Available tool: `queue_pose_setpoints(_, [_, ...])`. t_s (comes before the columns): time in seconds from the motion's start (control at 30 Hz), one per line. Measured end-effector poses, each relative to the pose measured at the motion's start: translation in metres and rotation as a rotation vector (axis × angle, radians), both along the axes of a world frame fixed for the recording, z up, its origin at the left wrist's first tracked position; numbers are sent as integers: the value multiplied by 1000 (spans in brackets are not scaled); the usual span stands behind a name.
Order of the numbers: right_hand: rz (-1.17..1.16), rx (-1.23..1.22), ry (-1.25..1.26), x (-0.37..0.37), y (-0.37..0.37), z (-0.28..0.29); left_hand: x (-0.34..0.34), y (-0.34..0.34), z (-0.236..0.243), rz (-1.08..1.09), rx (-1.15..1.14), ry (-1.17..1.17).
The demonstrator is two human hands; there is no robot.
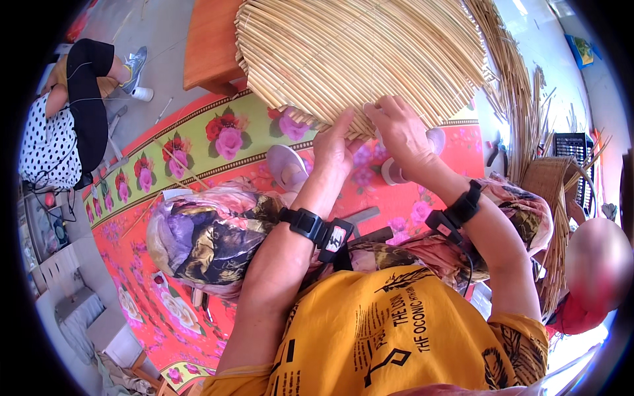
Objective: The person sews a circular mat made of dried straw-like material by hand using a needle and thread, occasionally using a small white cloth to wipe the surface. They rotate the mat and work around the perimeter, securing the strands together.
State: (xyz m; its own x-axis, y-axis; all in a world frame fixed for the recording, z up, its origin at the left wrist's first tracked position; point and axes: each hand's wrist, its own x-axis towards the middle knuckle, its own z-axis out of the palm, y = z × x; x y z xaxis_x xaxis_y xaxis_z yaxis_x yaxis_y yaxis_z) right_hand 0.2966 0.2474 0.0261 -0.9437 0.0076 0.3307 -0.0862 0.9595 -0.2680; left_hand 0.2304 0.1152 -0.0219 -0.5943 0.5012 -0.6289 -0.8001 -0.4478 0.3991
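Observation:
A large round woven straw mat (356, 53) fills the upper middle of the view, its near edge curving just above my hands. My left hand (333, 145) presses its fingers against the underside of that near edge. My right hand (399, 132) pinches the edge strands just to the right of it. Both wrists carry black strap-on devices. My knees, in flowered trousers, lie below the hands, with my yellow shirt at the bottom.
A flowered red and green floor mat (198, 152) lies beneath me, with lilac sandals (287, 165) on it. A wooden stool (208, 46) stands behind the straw mat. Loose straw bundles (522, 99) and a woven basket (551, 178) lie right. One person sits far left (66, 119), another at right.

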Motion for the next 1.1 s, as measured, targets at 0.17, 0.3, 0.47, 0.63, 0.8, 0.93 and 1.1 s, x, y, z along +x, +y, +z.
queue_pose_setpoints(0.17, [-21, -9, -43, 16, -4, -7, 1, -2, 0, -32, -22, -9])
queue_pose_setpoints(0.3, [-41, -21, -30, 8, -5, -2, 4, 0, -1, -6, -8, -9])
queue_pose_setpoints(0.47, [-46, -69, -69, 21, -8, -8, 3, -1, 0, -25, -55, -14])
queue_pose_setpoints(0.63, [-41, -88, -54, 17, -4, -7, 7, 0, -2, 9, -37, 4])
queue_pose_setpoints(0.8, [21, -108, -75, 21, 3, -5, 7, -4, 3, -1, -45, 19])
queue_pose_setpoints(0.93, [60, -116, -135, 24, 9, 7, 7, -4, 1, -7, -32, 12])
queue_pose_setpoints(1.1, [88, -145, -129, 14, 11, 5, 6, -6, -2, 7, -46, 9])
